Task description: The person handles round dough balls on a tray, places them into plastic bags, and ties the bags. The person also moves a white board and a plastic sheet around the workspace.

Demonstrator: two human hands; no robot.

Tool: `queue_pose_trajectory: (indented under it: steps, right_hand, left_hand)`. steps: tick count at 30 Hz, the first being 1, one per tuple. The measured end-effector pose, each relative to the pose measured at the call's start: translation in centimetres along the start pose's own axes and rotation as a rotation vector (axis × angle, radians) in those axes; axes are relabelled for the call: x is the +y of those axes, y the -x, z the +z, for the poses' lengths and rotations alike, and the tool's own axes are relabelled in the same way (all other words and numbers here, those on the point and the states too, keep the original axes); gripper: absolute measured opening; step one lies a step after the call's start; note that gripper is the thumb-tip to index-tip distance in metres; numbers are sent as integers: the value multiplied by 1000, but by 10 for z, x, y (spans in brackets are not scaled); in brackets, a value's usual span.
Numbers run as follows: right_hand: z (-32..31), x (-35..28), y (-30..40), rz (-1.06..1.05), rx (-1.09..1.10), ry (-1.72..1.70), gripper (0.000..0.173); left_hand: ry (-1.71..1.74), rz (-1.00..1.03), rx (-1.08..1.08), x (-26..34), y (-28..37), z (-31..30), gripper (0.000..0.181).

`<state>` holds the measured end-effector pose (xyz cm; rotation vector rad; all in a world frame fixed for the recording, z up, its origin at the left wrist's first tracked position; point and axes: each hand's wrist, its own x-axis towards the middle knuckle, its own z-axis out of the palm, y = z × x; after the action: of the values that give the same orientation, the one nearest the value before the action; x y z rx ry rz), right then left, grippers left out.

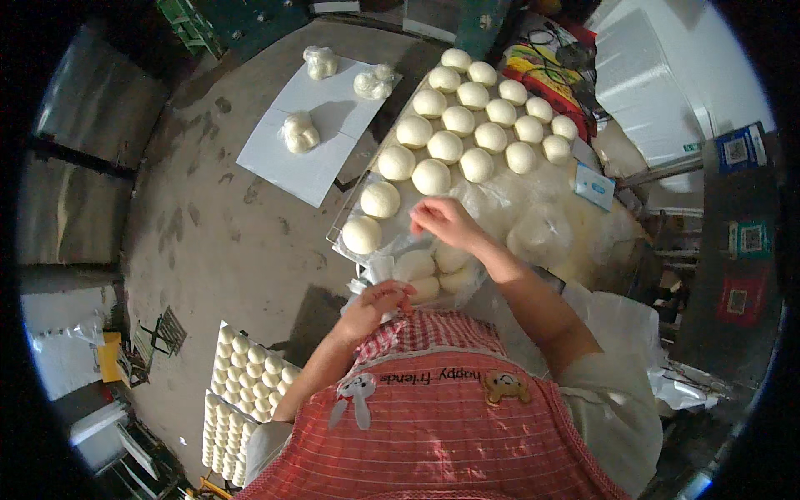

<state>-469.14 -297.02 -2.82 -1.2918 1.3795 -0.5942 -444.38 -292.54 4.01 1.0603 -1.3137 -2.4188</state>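
A clear plastic bag (431, 282) with several white steamed buns in it rests at the front of my apron. My left hand (382, 299) is at the bag's left edge, its fingers pinching the plastic. Just beyond the bag, my right hand (445, 220) is held over the near part of a tray, fingers curled; whether it grips any film is hidden. Round white buns (431, 177) stand in rows on the tray (400, 228). Two of them, including the nearest bun (362, 235), are left of my right hand.
Loose clear plastic bags (540, 231) and a tissue packet (594, 186) lie right of the buns. A white board (281, 162) to the left bears bagged buns (299, 132). Lower left are more trays of buns (247, 375). Printed code cards (750, 239) hang at right.
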Motion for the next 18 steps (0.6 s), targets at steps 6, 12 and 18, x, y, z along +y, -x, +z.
queue_pose_trajectory:
  steps: [6,12,18]
  right_hand:
    - [72,72,-122,263,730,655,62]
    - [125,-3,-143,110,775,469,50]
    - [102,-50,-135,-351,404,542,62]
  left_hand:
    - [-198,131,-165,6,-13,-24,24]
    - [-177,111,-276,6,-19,-74,24]
    - [-229,-24,-543,18,-42,-81,30]
